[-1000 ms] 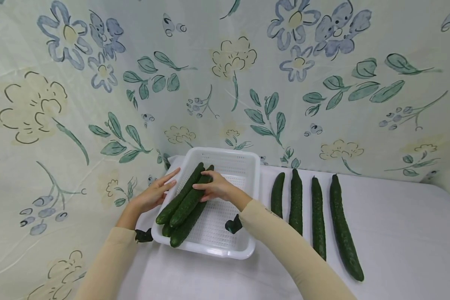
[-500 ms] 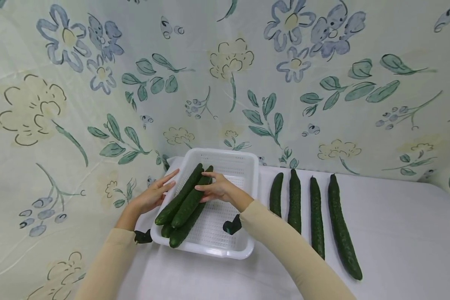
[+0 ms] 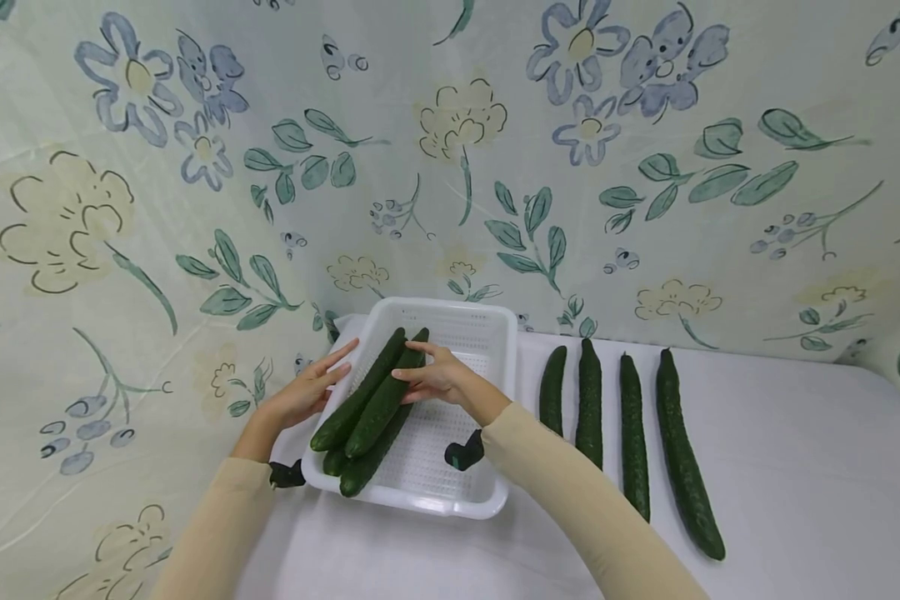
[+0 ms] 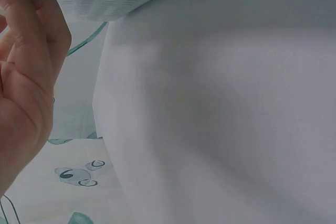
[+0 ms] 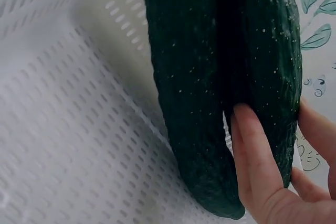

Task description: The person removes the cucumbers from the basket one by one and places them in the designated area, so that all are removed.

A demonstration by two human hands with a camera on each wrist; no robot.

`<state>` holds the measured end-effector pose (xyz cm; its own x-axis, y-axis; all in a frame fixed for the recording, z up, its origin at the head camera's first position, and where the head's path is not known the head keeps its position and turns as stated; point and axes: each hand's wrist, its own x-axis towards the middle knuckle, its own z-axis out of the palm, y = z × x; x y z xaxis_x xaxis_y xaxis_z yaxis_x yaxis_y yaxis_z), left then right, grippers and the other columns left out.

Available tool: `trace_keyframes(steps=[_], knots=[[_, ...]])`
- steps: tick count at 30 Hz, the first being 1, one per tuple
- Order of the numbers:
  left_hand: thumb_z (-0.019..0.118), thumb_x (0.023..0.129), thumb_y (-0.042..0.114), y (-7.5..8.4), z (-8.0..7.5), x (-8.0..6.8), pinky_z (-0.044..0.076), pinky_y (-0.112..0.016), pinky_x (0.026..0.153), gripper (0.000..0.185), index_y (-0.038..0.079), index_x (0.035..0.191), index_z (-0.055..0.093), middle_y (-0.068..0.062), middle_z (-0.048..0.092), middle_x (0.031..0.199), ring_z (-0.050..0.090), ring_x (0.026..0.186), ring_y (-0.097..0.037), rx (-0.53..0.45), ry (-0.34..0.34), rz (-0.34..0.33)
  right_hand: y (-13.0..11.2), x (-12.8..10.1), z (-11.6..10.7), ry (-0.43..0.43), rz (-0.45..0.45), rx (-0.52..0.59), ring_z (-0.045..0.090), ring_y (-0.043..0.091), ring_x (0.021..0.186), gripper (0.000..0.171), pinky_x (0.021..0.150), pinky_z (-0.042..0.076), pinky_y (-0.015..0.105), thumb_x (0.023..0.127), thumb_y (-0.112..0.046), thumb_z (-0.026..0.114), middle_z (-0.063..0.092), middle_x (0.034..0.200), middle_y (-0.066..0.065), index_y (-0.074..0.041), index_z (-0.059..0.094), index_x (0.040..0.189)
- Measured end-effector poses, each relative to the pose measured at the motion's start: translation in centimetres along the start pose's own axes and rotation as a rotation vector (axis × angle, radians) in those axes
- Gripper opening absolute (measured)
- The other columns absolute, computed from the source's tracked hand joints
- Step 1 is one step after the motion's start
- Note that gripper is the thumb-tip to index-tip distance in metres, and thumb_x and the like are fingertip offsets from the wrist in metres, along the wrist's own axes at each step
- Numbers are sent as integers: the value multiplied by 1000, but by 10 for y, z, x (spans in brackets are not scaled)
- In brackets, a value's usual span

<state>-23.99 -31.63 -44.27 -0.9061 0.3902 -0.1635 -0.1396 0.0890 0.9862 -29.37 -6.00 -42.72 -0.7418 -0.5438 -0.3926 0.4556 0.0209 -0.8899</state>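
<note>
A white perforated plastic basket (image 3: 450, 506) stands on the table with several dark green cucumbers piled along its left side. My right hand (image 3: 435, 375) reaches in from the right and grips the far end of the upper right cucumber (image 3: 375, 421). In the right wrist view, this cucumber (image 5: 273, 61) lies between my fingers, with another cucumber (image 5: 184, 87) beside it. To its left lies a second upper cucumber (image 3: 348, 408); a lower cucumber (image 3: 378, 462) shows underneath. My left hand (image 3: 300, 398) is at the basket's left rim, fingers extended along it.
Right of the basket several cucumbers lie in a row, the rightmost cucumber (image 3: 686, 458) being the longest; my right sleeve (image 3: 570, 500) partly covers the others. A white cloth (image 3: 810, 467) covers the table. Floral fabric (image 3: 435, 192) hangs behind and to the left.
The near end of the gripped cucumber has shifted slightly right, away from the cucumber on its left. My left hand stays at the basket's rim.
</note>
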Motion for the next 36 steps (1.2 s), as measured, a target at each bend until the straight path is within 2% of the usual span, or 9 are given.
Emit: trace_keyframes(steps=[5,12,20,25,28,32,36], knots=[[37,101,23,2,-1,0,50,-37,79,52,30,148,16,-17,35,137,53,104,-21,0,-3,-2,-4,-3,-3,9,-25,23,64,35,81,76,71,52,43,79,-5,72,56,102,27,-22,33,143],[37,101,22,4,-1,0,50,-37,79,53,30,148,14,-17,35,137,53,104,-21,-8,-11,-14,-9,-9,-11,1,-53,77,64,36,84,74,73,51,46,78,-2,72,53,110,29,-26,39,140],[38,100,25,-7,-6,4,50,-31,76,51,35,147,19,-14,35,138,51,103,-17,16,13,-7,-14,-18,-20,-19,-101,94,63,35,87,69,76,49,48,78,-1,71,50,116,29,-30,45,135],[38,100,27,-14,-10,7,50,-30,74,50,38,145,21,-13,37,136,53,100,-16,36,20,-4,-18,-28,-28,-65,-159,72,63,33,88,67,78,48,50,80,-3,70,60,106,25,-31,44,135],[38,100,25,-15,-11,7,50,-31,75,50,37,146,21,-13,36,136,53,102,-16,36,18,6,-22,-35,-33,-112,-199,58,64,29,79,69,77,49,49,80,-4,70,64,92,18,-30,42,137],[37,101,24,-16,-12,7,50,-31,76,50,37,146,21,-13,36,136,53,101,-15,32,13,12,-25,-46,-39,-169,-242,53,61,25,67,71,76,50,49,81,-4,69,61,75,11,-31,39,139],[37,101,24,-15,-11,8,50,-31,76,49,37,146,21,-13,37,136,53,101,-16,31,7,12,-26,-55,-44,-208,-281,53,61,25,65,71,76,50,49,81,-4,68,60,73,10,-32,38,140]])
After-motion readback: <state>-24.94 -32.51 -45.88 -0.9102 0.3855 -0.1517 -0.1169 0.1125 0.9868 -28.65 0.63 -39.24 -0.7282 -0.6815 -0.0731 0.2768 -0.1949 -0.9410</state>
